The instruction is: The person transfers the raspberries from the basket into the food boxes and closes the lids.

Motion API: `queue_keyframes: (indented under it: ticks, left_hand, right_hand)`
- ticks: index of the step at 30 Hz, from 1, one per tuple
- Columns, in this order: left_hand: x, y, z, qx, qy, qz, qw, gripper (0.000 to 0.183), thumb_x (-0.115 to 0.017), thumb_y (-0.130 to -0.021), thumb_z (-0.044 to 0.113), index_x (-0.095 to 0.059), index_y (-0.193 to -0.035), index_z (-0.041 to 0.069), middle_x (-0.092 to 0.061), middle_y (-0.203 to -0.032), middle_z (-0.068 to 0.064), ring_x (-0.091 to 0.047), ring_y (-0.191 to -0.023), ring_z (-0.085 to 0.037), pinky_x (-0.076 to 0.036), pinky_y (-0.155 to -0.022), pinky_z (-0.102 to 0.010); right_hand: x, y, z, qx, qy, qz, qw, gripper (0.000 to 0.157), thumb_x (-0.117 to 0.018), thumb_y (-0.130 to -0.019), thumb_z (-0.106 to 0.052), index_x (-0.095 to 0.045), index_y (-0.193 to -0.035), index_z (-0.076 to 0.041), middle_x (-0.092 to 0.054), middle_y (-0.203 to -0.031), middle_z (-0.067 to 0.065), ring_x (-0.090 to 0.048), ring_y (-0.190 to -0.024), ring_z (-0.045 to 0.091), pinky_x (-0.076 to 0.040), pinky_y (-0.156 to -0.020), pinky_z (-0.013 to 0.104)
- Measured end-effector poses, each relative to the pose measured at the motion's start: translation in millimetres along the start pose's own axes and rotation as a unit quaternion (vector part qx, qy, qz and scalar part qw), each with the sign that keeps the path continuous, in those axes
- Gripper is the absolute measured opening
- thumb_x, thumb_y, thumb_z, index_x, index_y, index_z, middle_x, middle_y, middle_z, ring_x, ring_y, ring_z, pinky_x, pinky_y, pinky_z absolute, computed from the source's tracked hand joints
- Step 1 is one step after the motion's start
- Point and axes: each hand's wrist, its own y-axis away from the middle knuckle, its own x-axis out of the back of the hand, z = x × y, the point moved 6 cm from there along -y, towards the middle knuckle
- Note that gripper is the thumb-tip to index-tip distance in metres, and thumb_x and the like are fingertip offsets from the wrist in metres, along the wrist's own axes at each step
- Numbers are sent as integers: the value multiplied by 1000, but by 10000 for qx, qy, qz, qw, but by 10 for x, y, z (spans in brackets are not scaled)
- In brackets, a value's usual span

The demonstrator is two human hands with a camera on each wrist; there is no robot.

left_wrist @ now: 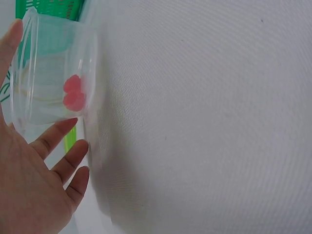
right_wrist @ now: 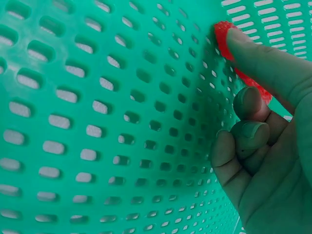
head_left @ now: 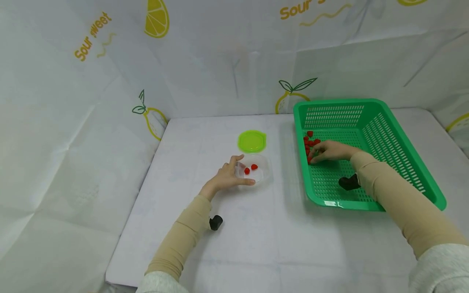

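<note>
A clear plastic tub [head_left: 264, 170] stands on the table with two red raspberries [left_wrist: 74, 100] inside it. My left hand [head_left: 228, 176] holds the tub from the left, thumb and forefinger curved about its sides; the other fingers are spread beside it in the left wrist view. Inside the green basket [head_left: 309, 191], my right hand [head_left: 331, 150] reaches to the left wall, where several raspberries [head_left: 310, 143] lie. In the right wrist view its thumb presses on one raspberry [right_wrist: 223, 40], the forefinger is hidden, and the remaining fingers are curled.
A bright green lid [head_left: 252, 141] lies on the table just behind the tub. The basket's tall slotted walls surround the right hand. A white printed sheet [head_left: 227, 81] hangs behind the table [head_left: 249, 244]. Black wrist devices [head_left: 216, 222] show below both forearms.
</note>
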Motion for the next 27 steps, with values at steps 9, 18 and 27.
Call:
queue_keyframes:
  ticks: [9, 18, 27]
  left_hand:
    - [-1, -10, -4, -36, 16, 38, 10000, 99, -74, -65, 60, -19, -144, 37, -40, -139, -3, -33, -131, -34, -32, -103, -52]
    - [-7, 9, -9, -23, 18, 0, 10000, 99, -74, -66, 59, -19, -145, 34, -39, -140, -4, -32, -131, -35, -31, -104, -53]
    - [-1, 10, 7, -32, -46, -2, 10000, 100, -74, -65, 61, -19, -145, 36, -42, -137, -1, -33, -131, -34, -31, -104, -53]
  right_hand:
    - [-27, -29, 3, 16, -15, -71, 10000, 32, -65, -87, -30, -62, -108, -7, -56, -86, 6, -44, -72, 15, -37, -66, 30]
    - [-47, -20, -10, -101, -205, -360, 9991, 33, -68, -84, -28, -59, -105, -5, -54, -76, 3, -45, -66, 13, -38, -62, 28]
    - [-53, 25, -46, -261, -562, -786, 9950, 34, -69, -83, -24, -54, -106, -3, -50, -70, 0, -42, -60, 10, -39, -58, 27]
